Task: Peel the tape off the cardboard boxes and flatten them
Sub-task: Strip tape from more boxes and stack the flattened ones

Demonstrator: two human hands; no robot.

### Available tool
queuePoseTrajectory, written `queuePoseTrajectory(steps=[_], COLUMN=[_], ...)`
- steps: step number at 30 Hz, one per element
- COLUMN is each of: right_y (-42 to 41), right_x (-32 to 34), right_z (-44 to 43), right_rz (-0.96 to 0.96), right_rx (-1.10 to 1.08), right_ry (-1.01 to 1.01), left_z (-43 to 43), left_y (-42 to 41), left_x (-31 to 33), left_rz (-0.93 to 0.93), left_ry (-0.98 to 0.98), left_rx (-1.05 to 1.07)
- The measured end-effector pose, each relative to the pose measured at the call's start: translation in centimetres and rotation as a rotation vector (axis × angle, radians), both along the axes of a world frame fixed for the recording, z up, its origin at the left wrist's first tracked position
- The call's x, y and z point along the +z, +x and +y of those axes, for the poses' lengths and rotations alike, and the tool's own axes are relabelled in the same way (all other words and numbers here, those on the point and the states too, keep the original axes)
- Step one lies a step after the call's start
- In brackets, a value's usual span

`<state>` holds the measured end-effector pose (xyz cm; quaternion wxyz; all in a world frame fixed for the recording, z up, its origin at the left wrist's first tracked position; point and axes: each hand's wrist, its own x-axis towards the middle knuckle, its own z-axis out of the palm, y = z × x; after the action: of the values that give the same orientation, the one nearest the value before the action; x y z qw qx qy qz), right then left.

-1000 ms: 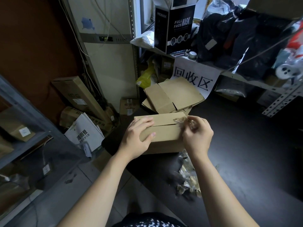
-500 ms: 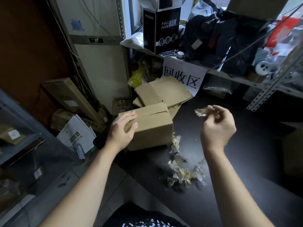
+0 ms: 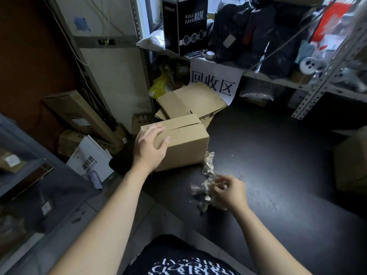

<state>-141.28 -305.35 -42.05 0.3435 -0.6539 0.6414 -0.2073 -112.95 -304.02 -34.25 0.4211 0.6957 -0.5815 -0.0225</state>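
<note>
Dark desk fills the right of the view, with a grey cabinet and floor clutter to the left. Nearest, the right grip hangs low over a heap of crumpled tape lying just beside the box. Its fingers are curled into the wad, but blur hides whether they pinch any of it, so I cannot tell. The tape looks feather-light, sticky and inclined to cling to skin, so it probably has to be shaken or rubbed off rather than simply dropped.

Further in, the left grip is clamped on the near left top corner of the cardboard box, with its fingers over the top edge and its thumb on the front face. The box stands upright near the desk's left edge. Its top flaps meet at a seam that looks bare of tape, one flap sitting slightly proud. It reads as light, empty and fairly stiff, though the walls would buckle under a hard squeeze. Holding at corners and folds seems best. Its underside is hidden, so tape may remain there.

Beyond it, flattened boxes are stacked against a paper sign hung from a crowded shelf.
</note>
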Motion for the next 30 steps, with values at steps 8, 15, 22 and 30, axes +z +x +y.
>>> queuePoseTrajectory(steps=[8,15,22,30], right_y=[-0.4,-0.4,-0.3,0.4], right_x=[0.6,2.0,3.7,5.3], right_z=[1.3,1.6,1.8,1.6], right_rz=[0.225,0.225,0.182,0.021], right_rx=[0.138,0.220,0.275,0.380], right_ry=[0.067,0.155,0.180,0.291], left_z=[0.4,0.5,0.9,1.2], left_y=[-0.3,-0.5,-0.6,-0.6], left_x=[-0.3,-0.5,-0.5,-0.2], left_rz=[-0.001,0.013,0.026,0.028], left_ry=[0.012,-0.001,-0.016,-0.012], left_rx=[0.030,0.031,0.031,0.017])
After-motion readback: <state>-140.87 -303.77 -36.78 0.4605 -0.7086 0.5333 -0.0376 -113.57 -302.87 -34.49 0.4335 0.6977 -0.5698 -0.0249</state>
